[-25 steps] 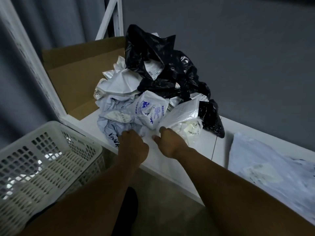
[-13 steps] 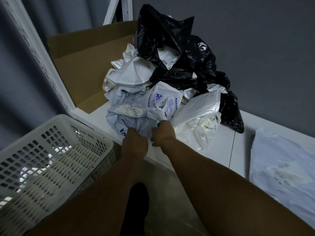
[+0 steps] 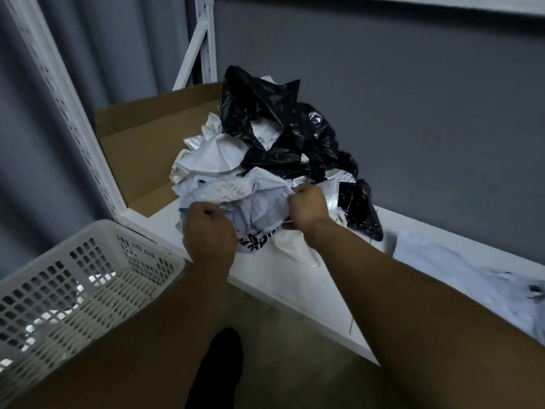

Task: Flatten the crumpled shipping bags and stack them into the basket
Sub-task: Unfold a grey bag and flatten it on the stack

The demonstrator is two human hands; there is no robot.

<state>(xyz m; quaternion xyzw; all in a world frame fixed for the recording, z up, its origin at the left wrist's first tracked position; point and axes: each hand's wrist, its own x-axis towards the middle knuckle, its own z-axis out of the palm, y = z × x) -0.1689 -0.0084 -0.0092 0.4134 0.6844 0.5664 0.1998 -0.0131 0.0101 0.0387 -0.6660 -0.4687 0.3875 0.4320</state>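
Note:
A heap of crumpled shipping bags (image 3: 274,143), black and white, sits on the white shelf (image 3: 298,281). In front of the heap a pale grey crumpled bag (image 3: 259,211) with black lettering is lifted and stretched between both hands. My left hand (image 3: 208,230) grips its left edge in a fist. My right hand (image 3: 306,206) grips its right edge. The white perforated basket (image 3: 88,278) stands at lower left, below the shelf's edge, with something pale showing through its holes.
A brown cardboard box (image 3: 141,149) stands open behind the heap on the left. A flattened pale bag (image 3: 472,276) lies on the shelf at the right. White rack uprights (image 3: 59,93) rise at left, a grey wall behind. A dark shoe (image 3: 221,364) shows below on the floor.
Both hands closed on the pale grey bag at the front of the heap, then moved apart and up, pulling it out and spreading it.

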